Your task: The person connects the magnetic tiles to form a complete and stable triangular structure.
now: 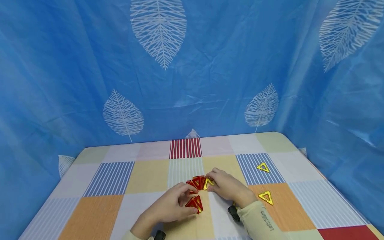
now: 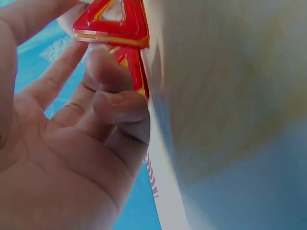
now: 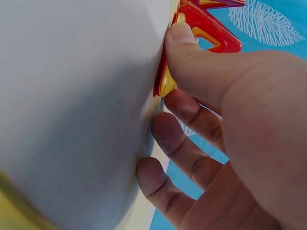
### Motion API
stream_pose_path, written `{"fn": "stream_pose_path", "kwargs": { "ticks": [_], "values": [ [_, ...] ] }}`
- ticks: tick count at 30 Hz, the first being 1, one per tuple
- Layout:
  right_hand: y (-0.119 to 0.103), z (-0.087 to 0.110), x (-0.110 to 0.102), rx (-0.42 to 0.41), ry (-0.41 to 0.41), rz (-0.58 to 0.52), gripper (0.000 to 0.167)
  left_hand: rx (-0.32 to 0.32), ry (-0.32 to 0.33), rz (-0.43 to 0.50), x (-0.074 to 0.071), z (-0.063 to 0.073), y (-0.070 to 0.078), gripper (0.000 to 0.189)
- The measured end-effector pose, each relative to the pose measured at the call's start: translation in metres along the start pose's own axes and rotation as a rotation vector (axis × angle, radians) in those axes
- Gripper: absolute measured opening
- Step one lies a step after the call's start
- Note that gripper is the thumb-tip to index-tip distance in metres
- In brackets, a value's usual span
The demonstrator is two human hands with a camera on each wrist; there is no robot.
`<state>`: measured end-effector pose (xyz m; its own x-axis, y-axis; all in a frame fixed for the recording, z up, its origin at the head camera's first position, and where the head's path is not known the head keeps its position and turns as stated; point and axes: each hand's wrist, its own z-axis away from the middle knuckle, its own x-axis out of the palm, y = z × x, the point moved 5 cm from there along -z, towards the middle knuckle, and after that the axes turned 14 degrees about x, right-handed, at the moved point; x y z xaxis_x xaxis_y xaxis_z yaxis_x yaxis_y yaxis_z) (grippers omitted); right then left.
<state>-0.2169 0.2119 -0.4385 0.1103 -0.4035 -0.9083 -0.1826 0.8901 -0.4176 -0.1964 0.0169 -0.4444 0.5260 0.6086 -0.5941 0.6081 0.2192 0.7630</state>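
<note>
Red triangular magnetic tiles stand at the middle of the table in the head view, a near group (image 1: 194,202) and a far group (image 1: 198,182). My left hand (image 1: 175,203) curves about them, its thumb on the near red tiles and its fingertips at the far ones. Up close in the left wrist view, a red triangle (image 2: 115,24) shows above the curled fingers. My right hand (image 1: 226,185) pinches a yellow triangular magnetic tile (image 1: 208,183) against the right side of the far red group. In the right wrist view, the thumb presses this yellow tile (image 3: 168,82) beside a red one (image 3: 211,28).
Two loose yellow triangles lie to the right, one on the blue striped patch (image 1: 263,167) and one on the orange patch (image 1: 266,197). Another yellow piece (image 1: 235,205) peeks out by the right wrist. A blue leaf-print curtain (image 1: 192,83) rises behind the patchwork-covered table (image 1: 150,176).
</note>
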Motion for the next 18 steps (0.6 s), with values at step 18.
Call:
{"fn": "stream_pose_path", "kwargs": {
  "ticks": [18],
  "values": [
    [0.000,0.004,0.002,-0.060,0.012,-0.011,0.031,0.058,0.115,-0.210,0.003,-0.033,0.009,0.043]
  ]
}}
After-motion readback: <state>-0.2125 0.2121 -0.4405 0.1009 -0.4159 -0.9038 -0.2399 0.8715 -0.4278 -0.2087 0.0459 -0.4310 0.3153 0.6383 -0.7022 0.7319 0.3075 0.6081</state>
